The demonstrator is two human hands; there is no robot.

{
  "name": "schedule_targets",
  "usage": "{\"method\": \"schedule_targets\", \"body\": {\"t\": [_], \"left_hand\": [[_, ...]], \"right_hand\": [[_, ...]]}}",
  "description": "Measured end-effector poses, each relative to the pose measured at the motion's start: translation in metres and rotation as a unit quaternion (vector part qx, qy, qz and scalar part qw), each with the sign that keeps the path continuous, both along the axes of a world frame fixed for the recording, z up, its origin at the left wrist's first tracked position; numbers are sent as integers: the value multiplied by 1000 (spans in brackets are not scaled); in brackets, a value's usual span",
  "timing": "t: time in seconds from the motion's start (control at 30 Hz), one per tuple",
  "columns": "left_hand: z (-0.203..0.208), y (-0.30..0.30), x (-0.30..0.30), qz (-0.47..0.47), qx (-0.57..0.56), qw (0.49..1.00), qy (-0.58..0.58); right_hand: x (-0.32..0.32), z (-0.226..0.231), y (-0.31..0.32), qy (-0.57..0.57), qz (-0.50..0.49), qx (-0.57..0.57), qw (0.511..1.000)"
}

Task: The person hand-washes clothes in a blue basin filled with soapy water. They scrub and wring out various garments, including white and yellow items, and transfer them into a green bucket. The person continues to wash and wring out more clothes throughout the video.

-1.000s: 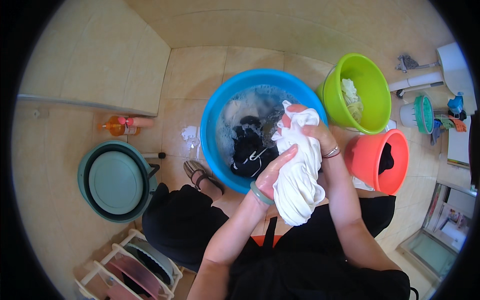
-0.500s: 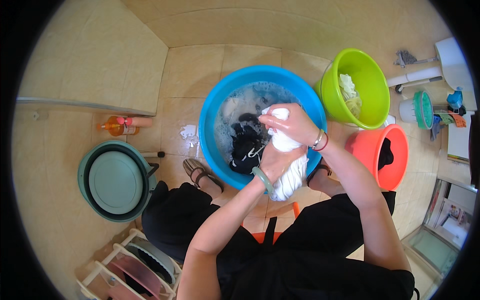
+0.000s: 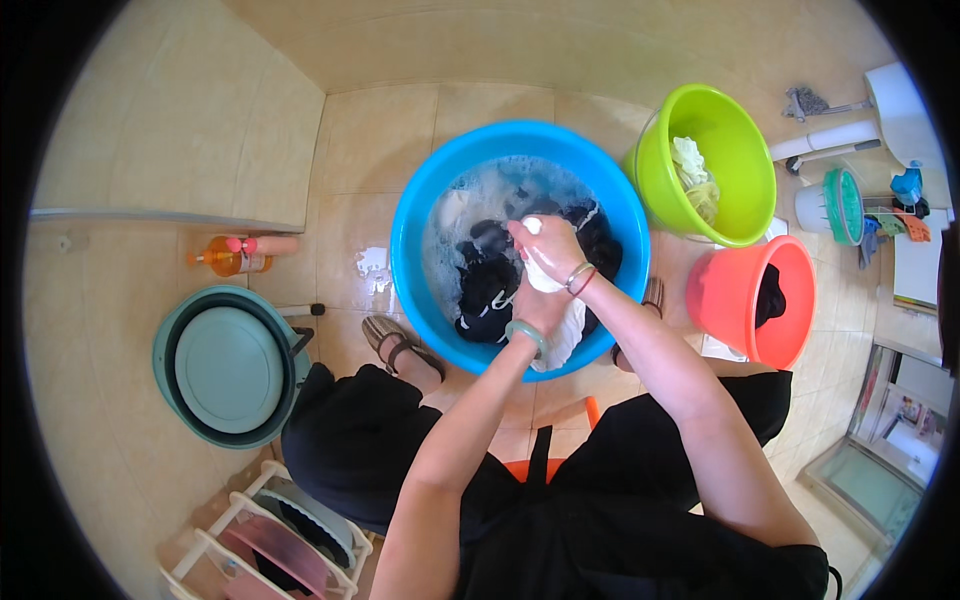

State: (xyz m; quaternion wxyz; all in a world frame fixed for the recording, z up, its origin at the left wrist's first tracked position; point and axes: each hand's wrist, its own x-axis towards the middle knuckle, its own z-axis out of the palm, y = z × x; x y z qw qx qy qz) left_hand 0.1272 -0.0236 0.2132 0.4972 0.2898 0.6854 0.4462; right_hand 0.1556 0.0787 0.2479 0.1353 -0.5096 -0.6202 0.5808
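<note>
A wet white cloth (image 3: 566, 340) is bunched between my two hands over the blue basin (image 3: 415, 300). My right hand (image 3: 553, 247) is closed around its upper part, and a small white end pokes out above the fingers. Just below, my left hand (image 3: 540, 308) wraps the same cloth, its fingers partly hidden. The lower part of the cloth hangs past my left wrist, against the basin's near rim. Dark clothes (image 3: 487, 285) with a white drawstring lie in the sudsy water (image 3: 510, 180) under my hands.
A lime green bucket (image 3: 745, 200) with pale cloth and a coral bucket (image 3: 710, 300) with black cloth stand at the right. At the left are a grey-green folding basin (image 3: 170, 370), an orange bottle (image 3: 225, 260) and a rack of basins (image 3: 200, 555). My sandalled feet flank the blue basin.
Both hands have come lower and a little left with the white cloth, closer to the water. The cloth looks more tightly bunched, and more dark clothing shows at the basin's right.
</note>
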Motion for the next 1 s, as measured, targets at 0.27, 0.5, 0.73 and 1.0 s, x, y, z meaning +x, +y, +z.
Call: {"method": "schedule_targets", "body": {"t": [0.27, 0.5, 0.73, 1.0], "left_hand": [[60, -7, -26, 130, 64, 829, -541], [100, 32, -37, 215, 161, 866, -421], [114, 93, -12, 37, 265, 963, 11], [151, 206, 78, -100, 252, 962, -44]], "right_hand": [[79, 20, 11, 188, -31, -259, 947], [113, 67, -23, 232, 1, -338, 912], [130, 43, -13, 275, -197, -21, 941], [186, 69, 32, 446, -331, -107, 824]]}}
